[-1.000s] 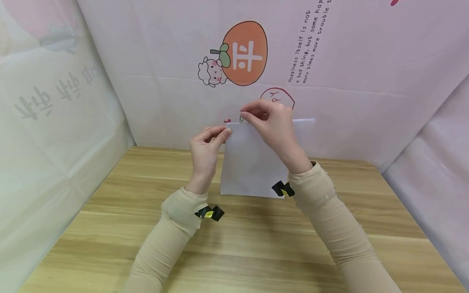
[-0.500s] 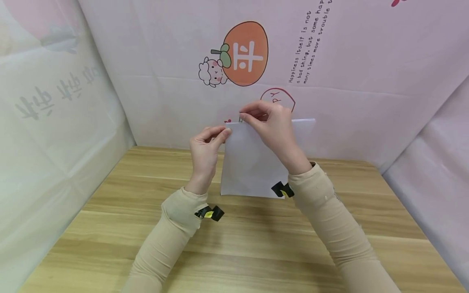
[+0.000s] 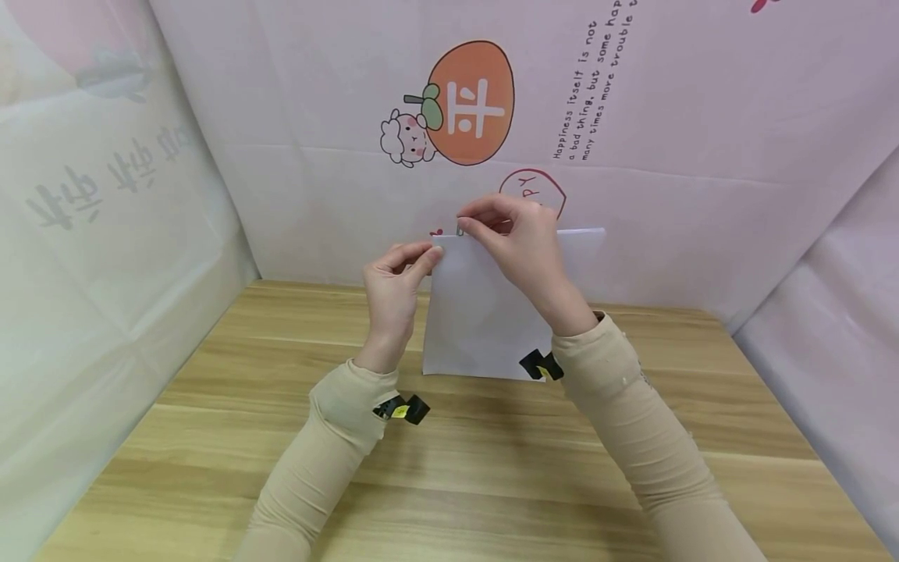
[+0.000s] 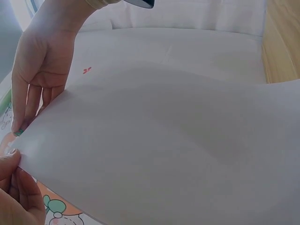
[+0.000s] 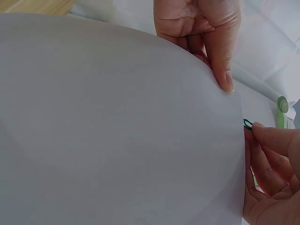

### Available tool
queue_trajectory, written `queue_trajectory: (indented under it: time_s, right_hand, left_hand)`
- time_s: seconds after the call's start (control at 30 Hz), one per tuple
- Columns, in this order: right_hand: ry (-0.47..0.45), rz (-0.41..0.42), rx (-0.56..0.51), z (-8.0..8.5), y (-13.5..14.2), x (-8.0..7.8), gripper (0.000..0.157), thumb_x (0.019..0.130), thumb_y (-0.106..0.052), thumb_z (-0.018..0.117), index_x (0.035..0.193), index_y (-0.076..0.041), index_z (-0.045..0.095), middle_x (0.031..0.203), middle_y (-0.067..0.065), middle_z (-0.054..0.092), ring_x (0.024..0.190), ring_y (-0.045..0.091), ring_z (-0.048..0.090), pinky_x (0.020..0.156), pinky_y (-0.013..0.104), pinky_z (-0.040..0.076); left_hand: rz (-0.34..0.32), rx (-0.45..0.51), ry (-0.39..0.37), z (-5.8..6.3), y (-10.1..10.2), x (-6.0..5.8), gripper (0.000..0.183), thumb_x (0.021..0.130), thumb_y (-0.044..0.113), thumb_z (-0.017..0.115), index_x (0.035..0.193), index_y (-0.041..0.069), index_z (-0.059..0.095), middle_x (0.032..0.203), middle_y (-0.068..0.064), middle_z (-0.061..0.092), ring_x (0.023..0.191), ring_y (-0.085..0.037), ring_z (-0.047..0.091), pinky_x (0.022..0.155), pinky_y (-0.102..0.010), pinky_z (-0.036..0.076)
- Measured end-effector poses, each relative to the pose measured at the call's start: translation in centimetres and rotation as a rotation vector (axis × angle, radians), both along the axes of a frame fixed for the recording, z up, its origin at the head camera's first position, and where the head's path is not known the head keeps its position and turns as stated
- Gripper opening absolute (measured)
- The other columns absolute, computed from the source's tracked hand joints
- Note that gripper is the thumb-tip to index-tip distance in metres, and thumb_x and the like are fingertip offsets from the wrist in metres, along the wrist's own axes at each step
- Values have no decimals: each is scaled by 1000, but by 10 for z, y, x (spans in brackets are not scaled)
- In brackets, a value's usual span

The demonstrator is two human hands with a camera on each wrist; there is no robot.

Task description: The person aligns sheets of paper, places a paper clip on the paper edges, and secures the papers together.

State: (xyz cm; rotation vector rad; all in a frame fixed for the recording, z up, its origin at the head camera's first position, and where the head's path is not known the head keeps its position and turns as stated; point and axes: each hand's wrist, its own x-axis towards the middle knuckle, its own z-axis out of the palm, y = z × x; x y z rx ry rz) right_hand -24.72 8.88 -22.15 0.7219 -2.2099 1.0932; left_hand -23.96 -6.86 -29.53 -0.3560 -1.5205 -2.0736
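A white sheet of paper (image 3: 485, 312) stands upright over the table near the back cloth. My left hand (image 3: 395, 293) pinches its upper left corner between thumb and fingers. Just right of that corner, my right hand (image 3: 523, 242) pinches a small green paper clip (image 5: 247, 124) at the sheet's top edge. In the right wrist view the clip's looped end pokes out from the fingertips, right at the paper's edge. The left wrist view shows the sheet bowed, with the left thumb (image 4: 9, 161) on its near corner.
Beneath the hands lies a wood-grain table (image 3: 435, 484). A pale cloth (image 3: 316, 94) with printed fruit and lettering hangs behind it, and more cloth (image 3: 91, 257) closes off the sides. Small black cameras (image 3: 403, 409) sit at both wrists.
My right hand has shifted very slightly left with the paper clip, along the paper's top edge. The left hand and the sheet have stayed nearly still.
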Motion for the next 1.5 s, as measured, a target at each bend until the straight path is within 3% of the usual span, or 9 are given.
queue_trajectory:
  time_s: [1.5]
  right_hand:
    - [29,8,24,-2,1,4,11,85,-19,72,92,-11,74,82,2,73,69,7,63,67,21,52]
  left_hand:
    - [-11,-12,13,0,0,0,25,80,8,75,95,-12,69,77,4,65,69,-10,56,66,-18,50]
